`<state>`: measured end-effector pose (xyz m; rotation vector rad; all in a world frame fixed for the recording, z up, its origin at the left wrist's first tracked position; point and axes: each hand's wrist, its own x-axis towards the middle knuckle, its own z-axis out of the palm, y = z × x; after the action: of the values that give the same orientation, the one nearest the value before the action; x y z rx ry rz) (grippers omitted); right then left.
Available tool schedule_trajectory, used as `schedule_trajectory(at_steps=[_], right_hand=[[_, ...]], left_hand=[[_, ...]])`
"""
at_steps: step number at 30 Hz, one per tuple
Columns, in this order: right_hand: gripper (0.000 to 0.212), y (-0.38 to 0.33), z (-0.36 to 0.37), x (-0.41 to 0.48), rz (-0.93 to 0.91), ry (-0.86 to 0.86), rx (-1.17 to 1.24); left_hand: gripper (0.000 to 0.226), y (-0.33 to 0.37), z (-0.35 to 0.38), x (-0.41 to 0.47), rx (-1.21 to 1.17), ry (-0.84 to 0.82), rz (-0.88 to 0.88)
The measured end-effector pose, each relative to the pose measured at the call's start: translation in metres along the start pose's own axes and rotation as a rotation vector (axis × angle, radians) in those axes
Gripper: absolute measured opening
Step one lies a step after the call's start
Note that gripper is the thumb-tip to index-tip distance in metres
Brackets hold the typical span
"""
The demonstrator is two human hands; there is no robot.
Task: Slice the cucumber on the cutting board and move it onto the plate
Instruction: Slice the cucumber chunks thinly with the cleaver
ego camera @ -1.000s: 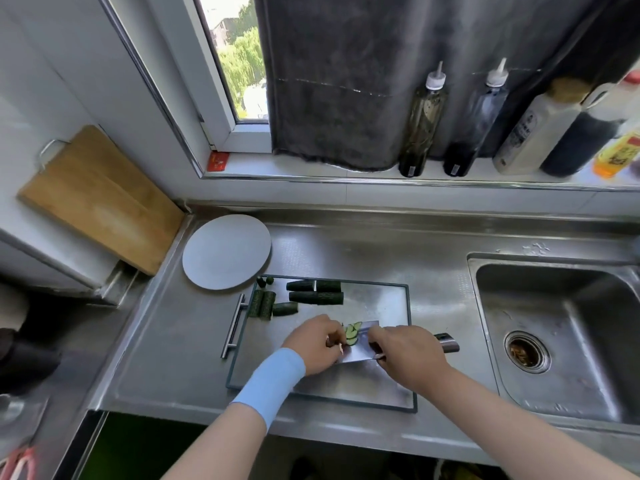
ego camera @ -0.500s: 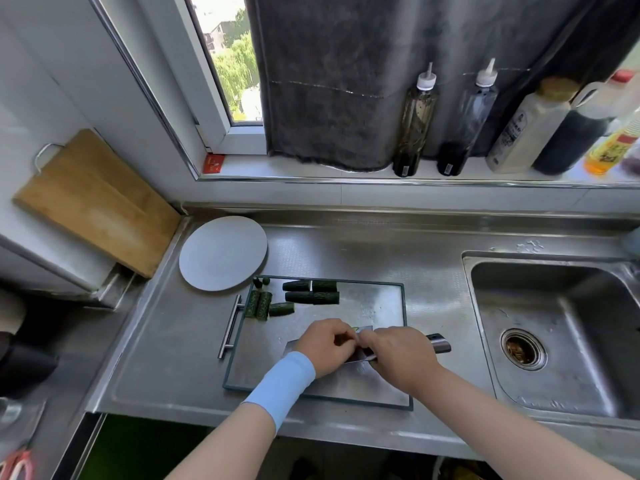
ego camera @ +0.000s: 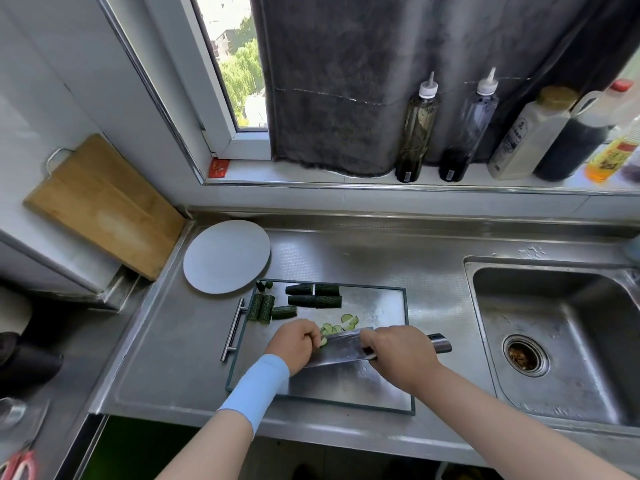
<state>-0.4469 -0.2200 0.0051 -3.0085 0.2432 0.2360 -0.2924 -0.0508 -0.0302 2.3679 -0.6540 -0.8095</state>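
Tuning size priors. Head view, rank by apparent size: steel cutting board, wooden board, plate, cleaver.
1. steel cutting board
2. wooden board (farther, leaning; true size unsure)
3. plate
4. cleaver

Shiny steel counter (ego camera: 346,251), glossy metal cutting board (ego camera: 381,306), matt grey plate (ego camera: 227,256), smooth wooden board (ego camera: 104,206), rough dark cloth (ego camera: 346,81)

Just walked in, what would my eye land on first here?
The two hands over the steel cutting board: the right hand grips a cleaver, its blade beside the cucumber piece that the left hand holds down, thin slices lying just beyond. Dark cucumber chunks lie along the board's far edge, and a round grey plate sits off its far left corner.
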Motion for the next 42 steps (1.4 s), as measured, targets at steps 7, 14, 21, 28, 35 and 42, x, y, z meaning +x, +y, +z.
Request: schedule_trajectory(at_steps=[7, 14, 21, 28, 35, 42], right_hand=[[0.010, -0.008, -0.005, 0.003, 0.041, -0.048, 0.028], [0.014, -0.014, -0.002, -0.004, 0.162, -0.116, 0.206], [0.005, -0.031, 0.018, -0.006, 0.306, -0.189, 0.481], [0.003, -0.053, 0.036, -0.012, 0.443, -0.307, 0.770], [0.017, -0.034, 0.035, -0.027, 0.660, -0.212, 0.701], [0.020, -0.009, 0.030, -0.035, 0.774, -0.167, 0.669]], left_hand=[[0.064, 0.000, 0.004, 0.009, 0.061, -0.145, 0.109], [0.043, -0.023, -0.026, 0.007, -0.243, 0.471, 0.043], [0.031, -0.043, -0.015, -0.011, -0.280, 0.709, -0.010], [0.029, -0.053, 0.010, -0.011, -0.239, 0.461, -0.146], [0.038, -0.037, 0.019, 0.015, -0.033, 0.274, 0.040], [0.042, 0.001, 0.026, 0.061, 0.292, 0.187, 0.260]])
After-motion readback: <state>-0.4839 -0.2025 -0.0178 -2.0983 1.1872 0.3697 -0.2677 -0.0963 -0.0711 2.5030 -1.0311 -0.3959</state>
